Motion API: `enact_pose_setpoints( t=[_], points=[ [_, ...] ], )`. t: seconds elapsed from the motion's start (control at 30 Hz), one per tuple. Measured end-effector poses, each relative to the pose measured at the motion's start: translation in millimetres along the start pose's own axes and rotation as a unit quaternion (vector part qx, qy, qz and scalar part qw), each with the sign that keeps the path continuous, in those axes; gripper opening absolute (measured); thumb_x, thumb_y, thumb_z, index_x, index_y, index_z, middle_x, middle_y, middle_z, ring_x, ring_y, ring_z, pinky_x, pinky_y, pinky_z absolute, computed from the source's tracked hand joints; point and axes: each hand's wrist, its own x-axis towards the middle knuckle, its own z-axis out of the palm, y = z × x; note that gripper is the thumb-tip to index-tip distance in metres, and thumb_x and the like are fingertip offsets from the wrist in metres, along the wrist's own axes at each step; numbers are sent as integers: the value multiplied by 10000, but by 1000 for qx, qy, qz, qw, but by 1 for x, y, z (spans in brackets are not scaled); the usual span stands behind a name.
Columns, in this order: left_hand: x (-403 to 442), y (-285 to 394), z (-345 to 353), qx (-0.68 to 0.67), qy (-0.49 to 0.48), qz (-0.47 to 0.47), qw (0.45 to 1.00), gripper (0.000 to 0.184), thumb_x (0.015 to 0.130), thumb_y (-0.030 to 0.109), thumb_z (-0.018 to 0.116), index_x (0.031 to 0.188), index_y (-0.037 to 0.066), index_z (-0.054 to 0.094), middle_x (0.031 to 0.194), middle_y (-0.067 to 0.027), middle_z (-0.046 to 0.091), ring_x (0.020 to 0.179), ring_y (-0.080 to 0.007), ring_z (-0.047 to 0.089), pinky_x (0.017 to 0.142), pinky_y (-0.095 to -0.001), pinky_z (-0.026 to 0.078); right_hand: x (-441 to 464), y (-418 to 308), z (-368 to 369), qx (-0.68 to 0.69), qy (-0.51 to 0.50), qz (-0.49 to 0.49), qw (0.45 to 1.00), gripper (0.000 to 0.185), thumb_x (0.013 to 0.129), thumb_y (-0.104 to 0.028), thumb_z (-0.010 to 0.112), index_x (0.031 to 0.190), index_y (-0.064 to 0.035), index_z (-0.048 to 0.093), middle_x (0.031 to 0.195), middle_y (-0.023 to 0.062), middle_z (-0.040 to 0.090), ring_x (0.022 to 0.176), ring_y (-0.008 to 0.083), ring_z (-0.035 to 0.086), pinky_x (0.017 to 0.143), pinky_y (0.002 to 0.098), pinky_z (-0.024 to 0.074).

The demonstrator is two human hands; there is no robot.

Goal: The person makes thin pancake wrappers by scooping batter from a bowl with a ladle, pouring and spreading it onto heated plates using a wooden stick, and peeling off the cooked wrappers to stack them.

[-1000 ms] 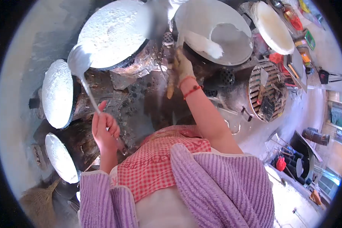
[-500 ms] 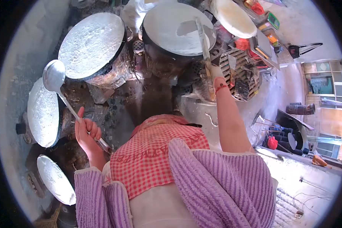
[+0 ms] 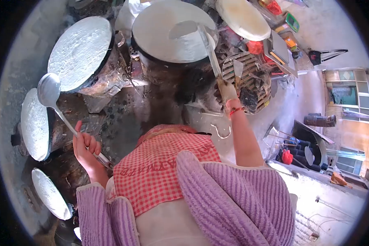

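Observation:
My left hand (image 3: pixel 86 147) is wrapped round the handle of a metal ladle (image 3: pixel 49 89), its bowl raised in front of the pans on the left. In my right hand (image 3: pixel 228 93) is a long flat spatula (image 3: pixel 210 51), gripped at its handle. Its blade tip lies over a large round pan (image 3: pixel 160 43) covered with a pale, smooth layer. A glossy, greyer patch shows beside the blade. Further round to the left are three more round pans, one large pan (image 3: pixel 80 53) and two smaller-looking ones (image 3: pixel 35 125) (image 3: pixel 51 194), with white bubbly surfaces.
A pale round stack of flatbread (image 3: pixel 244 18) is at the upper right. Below it, a slatted grate (image 3: pixel 229 61) holds a small scraper (image 3: pixel 238 67) and a dark lump (image 3: pixel 249 98). Boxes (image 3: pixel 276 49) and a red bag (image 3: pixel 255 46) sit beside it.
My right hand has drawn back towards me with the spatula, whose tip stays over the same pan. The view has shifted, so the pans appear further left. The left hand keeps the ladle raised.

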Motion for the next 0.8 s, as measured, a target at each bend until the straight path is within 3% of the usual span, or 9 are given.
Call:
enact_pose_setpoints(
  t=[0.07,0.23,0.37,0.53,0.6,0.63,0.73,0.77,0.8],
  points=[
    [-11,-11,27,-7,21,14,1000,405,1041,217,393,1379,-5,422,673,56,288,487,-20,247,392,-197,232,52,0,-12,8,-47,15,999,615,914,-554,508,1106,11,656,886,200,655,894,340,632,793,388,497],
    [-42,-41,104,-31,67,29,997,390,1035,192,396,1360,-20,438,677,57,273,482,-22,241,375,-193,234,68,-114,-68,-115,-108,13,987,746,882,-620,468,1170,51,621,1110,301,632,1112,433,583,922,438,449],
    [-60,-55,147,-71,54,20,996,398,1039,205,410,1365,-25,420,645,66,264,467,-8,216,366,-185,218,155,-85,-43,-35,-138,-1,990,693,881,-624,528,1158,-1,651,919,151,690,852,256,644,752,350,480],
    [-81,-49,169,-60,68,46,995,400,1031,203,422,1362,-22,434,674,61,272,496,-11,239,378,-178,231,155,-113,-61,136,-305,63,940,496,921,-415,600,1226,-25,616,993,69,680,863,158,622,726,294,502],
    [-86,-46,168,-50,70,47,995,398,1030,204,427,1359,-20,439,675,61,273,499,-12,238,379,-179,230,108,-124,-97,219,-261,-73,937,451,895,-349,664,1194,-16,617,995,67,661,859,142,605,680,307,537],
    [-87,-44,166,-51,69,49,995,394,1030,203,429,1356,-18,443,675,61,273,499,-13,237,379,-179,230,104,-113,-106,271,-211,-54,938,437,885,-204,694,1284,-69,580,1055,35,665,829,85,601,584,233,528],
    [-86,-42,157,-47,71,56,995,384,1028,201,436,1347,-11,457,675,61,272,497,-17,236,382,-182,228,100,-61,-104,387,-118,-55,913,463,880,-237,694,1302,-81,582,1054,60,679,817,105,614,578,257,530],
    [-86,-42,152,-42,71,53,995,381,1027,201,439,1344,-8,462,675,62,271,497,-18,236,383,-183,227,105,-43,-83,184,-88,-69,977,468,872,-231,688,1306,-88,588,1056,91,686,810,118,634,586,258,528],
    [-84,-43,147,-46,66,49,996,378,1026,199,440,1342,-7,465,675,61,271,497,-19,236,385,-184,226,101,-35,-50,186,-65,-126,972,462,870,-235,687,1297,-83,595,1037,92,688,776,119,635,580,262,525]
  ],
)
